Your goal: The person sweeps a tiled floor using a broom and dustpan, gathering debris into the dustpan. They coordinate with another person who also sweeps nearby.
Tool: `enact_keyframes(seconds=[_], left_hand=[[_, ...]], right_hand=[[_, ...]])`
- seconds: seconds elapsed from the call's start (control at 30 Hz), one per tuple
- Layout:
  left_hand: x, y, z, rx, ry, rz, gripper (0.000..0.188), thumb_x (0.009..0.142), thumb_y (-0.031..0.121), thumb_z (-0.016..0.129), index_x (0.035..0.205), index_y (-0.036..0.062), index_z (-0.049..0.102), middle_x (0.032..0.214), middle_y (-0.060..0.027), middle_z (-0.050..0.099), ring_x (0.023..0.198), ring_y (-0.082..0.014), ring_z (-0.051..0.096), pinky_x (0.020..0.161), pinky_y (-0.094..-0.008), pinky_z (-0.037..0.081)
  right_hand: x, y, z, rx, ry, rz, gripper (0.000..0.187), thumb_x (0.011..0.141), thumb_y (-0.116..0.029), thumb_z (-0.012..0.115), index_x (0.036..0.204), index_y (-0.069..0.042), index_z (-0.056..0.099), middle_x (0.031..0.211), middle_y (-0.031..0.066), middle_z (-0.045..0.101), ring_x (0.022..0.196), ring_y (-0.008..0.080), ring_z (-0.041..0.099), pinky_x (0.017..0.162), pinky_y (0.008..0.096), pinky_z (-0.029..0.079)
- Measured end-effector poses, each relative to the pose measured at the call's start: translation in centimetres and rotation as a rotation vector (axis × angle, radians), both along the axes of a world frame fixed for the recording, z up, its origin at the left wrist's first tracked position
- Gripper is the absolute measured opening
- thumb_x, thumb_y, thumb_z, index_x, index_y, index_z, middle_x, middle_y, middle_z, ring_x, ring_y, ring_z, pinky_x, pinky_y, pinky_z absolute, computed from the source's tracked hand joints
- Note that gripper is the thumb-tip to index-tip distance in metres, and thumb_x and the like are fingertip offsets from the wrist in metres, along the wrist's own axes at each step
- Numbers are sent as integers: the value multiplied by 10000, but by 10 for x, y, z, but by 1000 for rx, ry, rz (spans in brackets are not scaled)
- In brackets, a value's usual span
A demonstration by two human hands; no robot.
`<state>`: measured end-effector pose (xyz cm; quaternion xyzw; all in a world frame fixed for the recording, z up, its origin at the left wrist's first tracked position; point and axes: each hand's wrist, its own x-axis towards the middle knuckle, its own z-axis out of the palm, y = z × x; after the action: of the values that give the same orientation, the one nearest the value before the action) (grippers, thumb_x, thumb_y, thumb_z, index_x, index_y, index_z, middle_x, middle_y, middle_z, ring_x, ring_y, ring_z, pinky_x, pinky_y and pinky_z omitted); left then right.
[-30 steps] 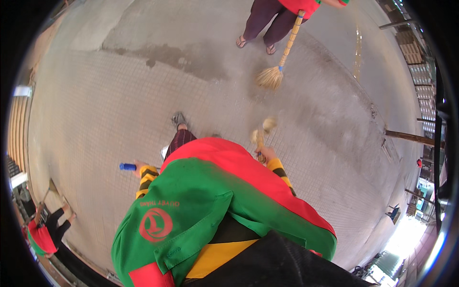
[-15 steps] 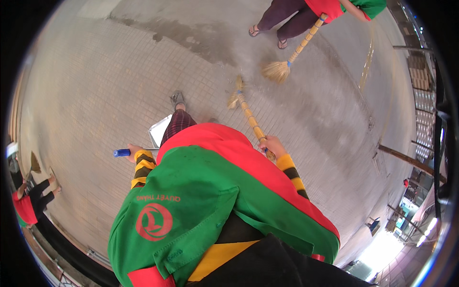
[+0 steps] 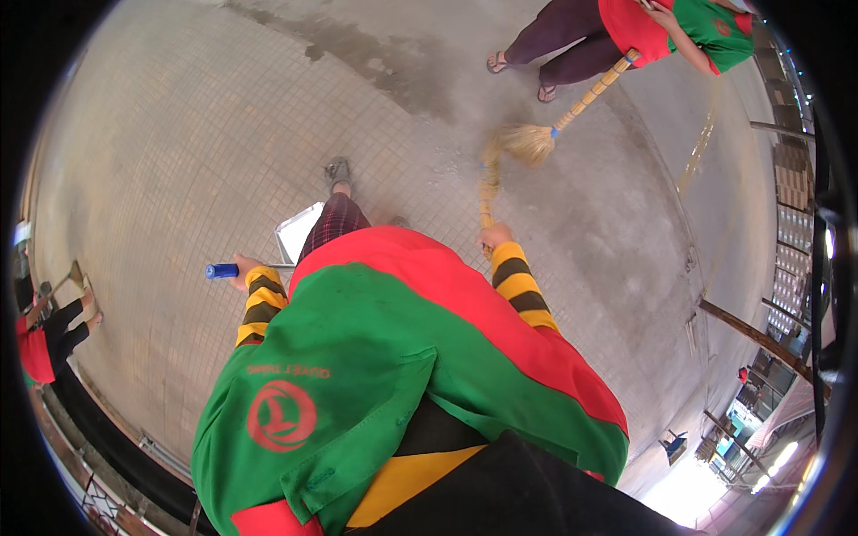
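The left hand (image 3: 243,270) gripped a blue handle (image 3: 222,271), its dustpan (image 3: 298,234) ahead and rightward; the right hand (image 3: 497,236) held a broom (image 3: 486,198), long axis pointing ahead, blurred bristles (image 3: 494,150) beside a second broom (image 3: 597,93).

The left hand (image 3: 243,271) sits out beside the body, fingers curled closed, its forearm (image 3: 261,308) pointing forward. The right hand (image 3: 496,237) reaches farther ahead in a clenched grip, its separate fingers too blurred to tell, the forearm slanting inward.
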<state>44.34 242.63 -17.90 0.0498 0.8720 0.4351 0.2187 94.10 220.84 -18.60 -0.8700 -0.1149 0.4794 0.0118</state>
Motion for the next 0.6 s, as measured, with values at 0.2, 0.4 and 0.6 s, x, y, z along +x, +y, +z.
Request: enact_keyframes(seconds=[0.2, 0.4, 0.6], left_hand=[[-3, 0, -4, -54, 119, 71, 297, 766, 256, 622, 896, -8, 580, 838, -115, 616, 709, -246, 548, 683, -373, 423], [13, 6, 15, 68, 121, 59, 301, 767, 269, 629, 859, -14, 581, 769, -107, 606, 644, -244, 526, 649, -379, 422], [10, 40, 2, 9, 292, -150, 363, 763, 321, 658, 799, -33, 586, 719, -144, 605, 627, -253, 549, 636, -386, 435]], right_hand=[[-14, 9, 3, -45, -3, 369, 271, 545, -80, 652, 793, 26, 640, 801, 200, 638, 766, 323, 637, 645, 371, 505], [-3, -63, 66, 113, 80, 215, 283, 557, -102, 674, 788, 48, 607, 648, 180, 600, 584, 273, 621, 523, 371, 487], [-29, -53, 84, 39, 194, -258, 241, 601, -125, 676, 753, 41, 590, 583, 99, 554, 489, 193, 575, 434, 327, 457]])
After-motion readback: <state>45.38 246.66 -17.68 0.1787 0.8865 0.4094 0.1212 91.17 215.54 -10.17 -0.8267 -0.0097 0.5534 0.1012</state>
